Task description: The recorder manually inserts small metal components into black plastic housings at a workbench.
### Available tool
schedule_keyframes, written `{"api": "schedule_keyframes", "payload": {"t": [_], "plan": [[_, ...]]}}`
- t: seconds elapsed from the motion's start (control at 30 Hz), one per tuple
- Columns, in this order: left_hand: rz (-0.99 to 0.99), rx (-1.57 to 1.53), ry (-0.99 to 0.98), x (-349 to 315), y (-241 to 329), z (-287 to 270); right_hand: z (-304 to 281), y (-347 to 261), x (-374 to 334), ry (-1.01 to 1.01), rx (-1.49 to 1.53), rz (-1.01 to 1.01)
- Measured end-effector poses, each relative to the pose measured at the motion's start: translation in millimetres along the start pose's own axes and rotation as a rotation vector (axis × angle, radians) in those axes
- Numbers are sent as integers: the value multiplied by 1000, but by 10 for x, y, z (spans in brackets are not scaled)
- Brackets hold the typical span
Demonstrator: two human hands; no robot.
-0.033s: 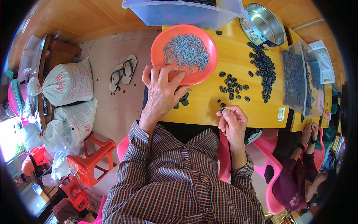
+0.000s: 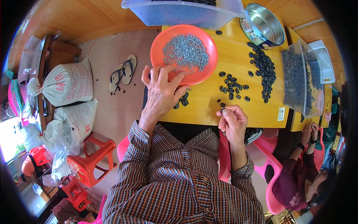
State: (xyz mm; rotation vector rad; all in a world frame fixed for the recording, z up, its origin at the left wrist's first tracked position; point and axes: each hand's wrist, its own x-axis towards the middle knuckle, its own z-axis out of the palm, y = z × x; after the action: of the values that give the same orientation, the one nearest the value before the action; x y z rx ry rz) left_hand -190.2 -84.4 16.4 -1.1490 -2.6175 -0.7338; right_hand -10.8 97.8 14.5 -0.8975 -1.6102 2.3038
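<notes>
Left of centre, the left hand (image 2: 161, 89), grip spread, meets the bowl (image 2: 212, 52); right of centre, the right hand (image 2: 234, 121) pinches a piece (image 2: 223, 110).

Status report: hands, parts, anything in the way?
Left hand: at red bowl, near rim, grip unclear. Right hand: pinching small black piece. Loose black pieces nearby, apparently blocking neither hand.

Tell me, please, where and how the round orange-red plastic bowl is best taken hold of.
Probably by the near rim of the bowl, from the person's side, thumb outside and fingers inside: the wall flares outward, and the small slim grey pieces lie mostly toward the middle. The large translucent plastic bin crowds the far side; the left hand is at the near-left rim.
</notes>
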Motion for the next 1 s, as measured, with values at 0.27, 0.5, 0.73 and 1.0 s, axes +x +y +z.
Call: {"api": "schedule_keyframes", "payload": {"t": [0.27,0.5,0.73,1.0], "plan": [[58,-16,74,0,-2,59,-22,47,44,74,-44,-74],[49,-127,99,12,3,55,-12,18,35,39,-97,-77],[47,-185,102,47,40,100,-39,24,32,-2,-118,-59],[72,-148,154,53,103,162,-43,4,42,24,-124,-60]]}}
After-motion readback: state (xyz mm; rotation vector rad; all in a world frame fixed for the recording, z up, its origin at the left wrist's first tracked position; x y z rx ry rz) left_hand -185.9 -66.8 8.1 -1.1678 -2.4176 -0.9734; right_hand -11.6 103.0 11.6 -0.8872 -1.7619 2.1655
